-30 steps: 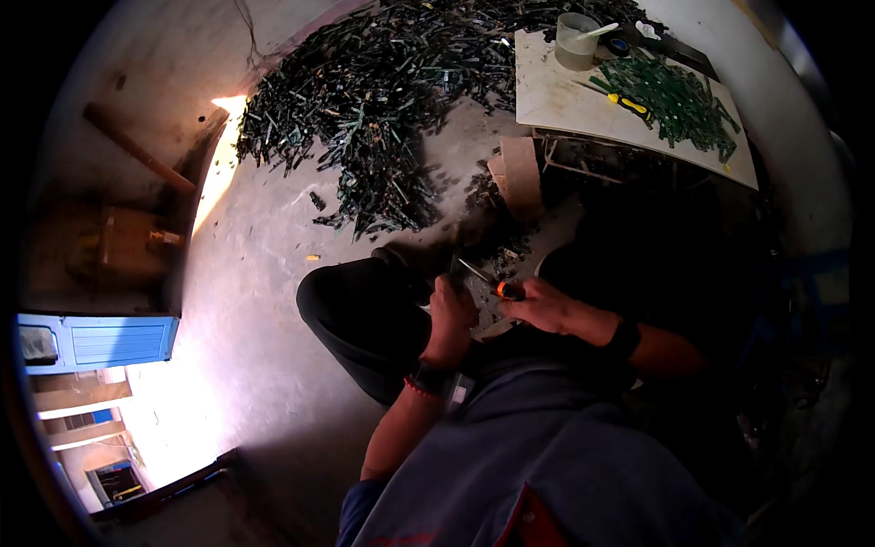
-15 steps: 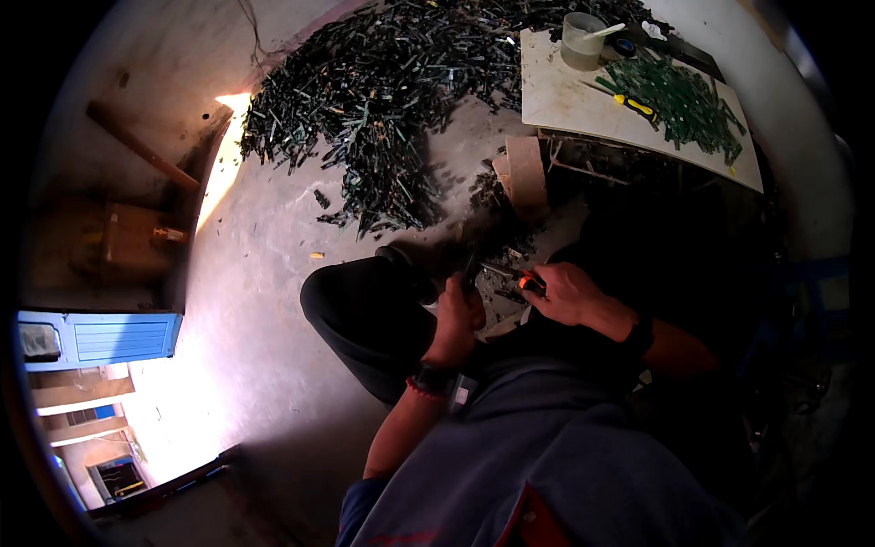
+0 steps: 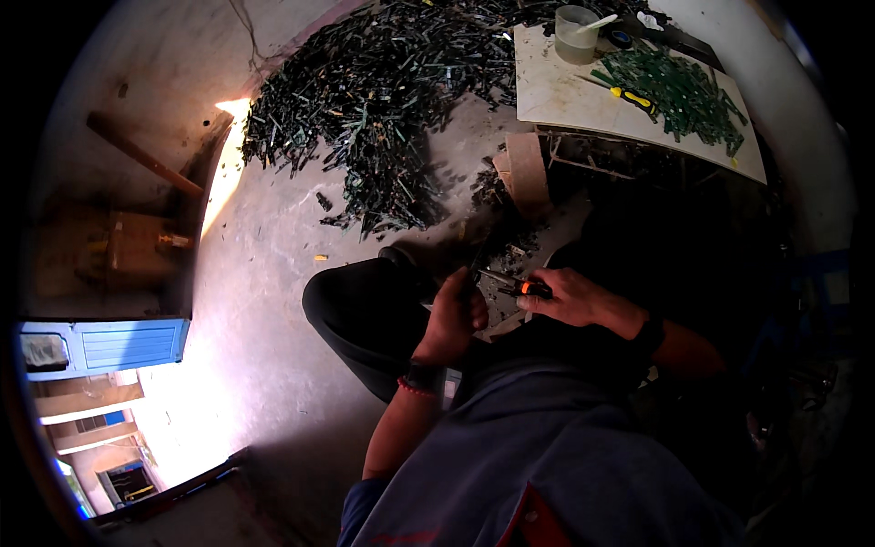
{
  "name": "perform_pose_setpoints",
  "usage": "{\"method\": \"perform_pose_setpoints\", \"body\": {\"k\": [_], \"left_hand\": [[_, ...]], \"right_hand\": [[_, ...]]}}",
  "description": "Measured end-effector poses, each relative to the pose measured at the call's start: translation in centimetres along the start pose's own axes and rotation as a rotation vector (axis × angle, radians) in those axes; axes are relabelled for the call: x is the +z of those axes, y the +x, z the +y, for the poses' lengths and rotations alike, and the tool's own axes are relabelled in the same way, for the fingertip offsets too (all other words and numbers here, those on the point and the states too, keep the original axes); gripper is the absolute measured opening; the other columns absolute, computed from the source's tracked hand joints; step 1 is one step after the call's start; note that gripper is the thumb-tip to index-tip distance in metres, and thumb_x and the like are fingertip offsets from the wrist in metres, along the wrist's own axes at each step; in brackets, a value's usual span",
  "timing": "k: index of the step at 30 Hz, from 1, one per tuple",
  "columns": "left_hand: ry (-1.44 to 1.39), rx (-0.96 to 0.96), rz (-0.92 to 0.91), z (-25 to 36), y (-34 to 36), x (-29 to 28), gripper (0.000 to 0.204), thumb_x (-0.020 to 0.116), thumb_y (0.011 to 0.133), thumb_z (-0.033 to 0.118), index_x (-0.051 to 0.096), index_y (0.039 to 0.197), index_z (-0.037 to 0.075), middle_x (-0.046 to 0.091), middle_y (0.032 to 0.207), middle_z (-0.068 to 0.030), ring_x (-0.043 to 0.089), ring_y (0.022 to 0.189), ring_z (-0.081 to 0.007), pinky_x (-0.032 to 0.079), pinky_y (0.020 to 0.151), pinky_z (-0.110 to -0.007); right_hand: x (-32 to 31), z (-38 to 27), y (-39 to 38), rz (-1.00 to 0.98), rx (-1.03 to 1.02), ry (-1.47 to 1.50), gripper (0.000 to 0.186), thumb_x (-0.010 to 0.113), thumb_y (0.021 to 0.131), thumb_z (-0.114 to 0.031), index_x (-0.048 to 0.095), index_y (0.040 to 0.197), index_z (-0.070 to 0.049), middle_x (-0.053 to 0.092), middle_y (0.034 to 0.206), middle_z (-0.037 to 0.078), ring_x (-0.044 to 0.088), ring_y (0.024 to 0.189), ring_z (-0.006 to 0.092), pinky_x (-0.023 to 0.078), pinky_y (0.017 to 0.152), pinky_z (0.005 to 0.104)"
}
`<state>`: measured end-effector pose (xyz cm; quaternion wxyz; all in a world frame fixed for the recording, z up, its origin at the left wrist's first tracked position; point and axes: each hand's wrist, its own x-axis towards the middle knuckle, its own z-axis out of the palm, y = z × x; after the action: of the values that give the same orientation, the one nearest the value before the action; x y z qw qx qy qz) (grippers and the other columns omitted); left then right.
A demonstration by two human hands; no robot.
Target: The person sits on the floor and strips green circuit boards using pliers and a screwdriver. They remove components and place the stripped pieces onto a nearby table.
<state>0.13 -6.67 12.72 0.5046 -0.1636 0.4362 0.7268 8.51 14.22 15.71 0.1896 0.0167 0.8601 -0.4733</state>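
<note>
My left hand (image 3: 450,319) is closed around a slim dark piece (image 3: 478,260), which sticks up past the thumb; its kind is too dark to make out. In my right hand (image 3: 570,297) is a hand tool (image 3: 500,277) with a grey metal front and an orange-and-black handle. Its tip points left and ends close beside the dark piece; whether they touch I cannot tell. Both hands are above my lap, between my knees. Below them, dark scraps (image 3: 515,251) lie on the floor.
A large heap of dark, narrow strips (image 3: 383,118) covers the floor ahead. At the far right, a low pale table (image 3: 556,96) bears green strips (image 3: 670,91), a yellow-and-black screwdriver (image 3: 633,98) and a cloudy plastic cup (image 3: 576,38). Cardboard (image 3: 526,169) stands near the table. A blue door panel (image 3: 132,344) is at left.
The tool in my right hand has turned, its handle lying flatter and its metal front showing more. My left hand has shifted slightly down. The view has tilted a little.
</note>
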Motion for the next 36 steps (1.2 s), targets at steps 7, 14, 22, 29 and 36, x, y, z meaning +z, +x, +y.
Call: {"method": "perform_pose_setpoints", "body": {"k": [7,14,22,29,36], "left_hand": [[0.108,0.016,0.021,-1.3,0.8,0.0,0.051,0.035,0.094,0.051,0.037,0.063,0.011,0.032,0.055,-0.0013,0.033,0.046,-0.0149,0.029,0.045,-0.028],[0.231,0.199,0.088,-2.2,1.6,0.7,0.054,0.030,0.095,0.052,0.036,0.060,0.012,0.032,0.050,-0.0001,0.031,0.041,-0.0123,0.027,0.040,-0.027],[0.392,0.494,0.253,-0.9,-0.2,3.2,0.052,0.027,0.096,0.051,0.040,0.063,0.012,0.035,0.051,0.0015,0.030,0.040,-0.0101,0.025,0.040,-0.026],[0.131,0.234,0.168,-1.2,1.1,1.8,0.049,0.032,0.096,0.050,0.035,0.065,0.012,0.028,0.051,0.0024,0.025,0.040,-0.0099,0.020,0.039,-0.026],[0.675,0.703,0.256,-0.4,-0.3,2.1,0.038,0.030,0.097,0.040,0.046,0.086,0.008,0.040,0.061,-0.0001,0.034,0.046,-0.0110,0.031,0.045,-0.025]], "right_hand": [[1.0,1.7,0.3,0.237,-0.183,-0.373,0.034,0.061,0.084,-0.032,0.051,0.097,-0.002,0.059,0.083,0.017,0.059,0.076,0.0358,0.047,0.066,0.0433],[1.9,2.1,0.4,-0.054,0.091,0.090,0.033,0.054,0.088,-0.037,0.052,0.090,-0.004,0.058,0.079,0.012,0.058,0.070,0.0289,0.047,0.060,0.0390],[4.3,-1.8,-0.7,-0.492,0.285,1.411,0.038,0.050,0.090,-0.045,0.053,0.089,-0.007,0.053,0.074,0.004,0.049,0.056,0.0168,0.042,0.054,0.0306],[1.3,1.3,1.9,0.327,-0.120,-0.444,0.027,0.060,0.083,-0.028,0.056,0.090,-0.002,0.061,0.084,0.019,0.061,0.074,0.0342,0.048,0.063,0.0422],[5.1,-3.5,-0.7,-0.746,0.249,1.704,0.034,0.057,0.087,-0.039,0.050,0.088,-0.006,0.055,0.076,0.008,0.054,0.062,0.0231,0.044,0.056,0.0366]]}}
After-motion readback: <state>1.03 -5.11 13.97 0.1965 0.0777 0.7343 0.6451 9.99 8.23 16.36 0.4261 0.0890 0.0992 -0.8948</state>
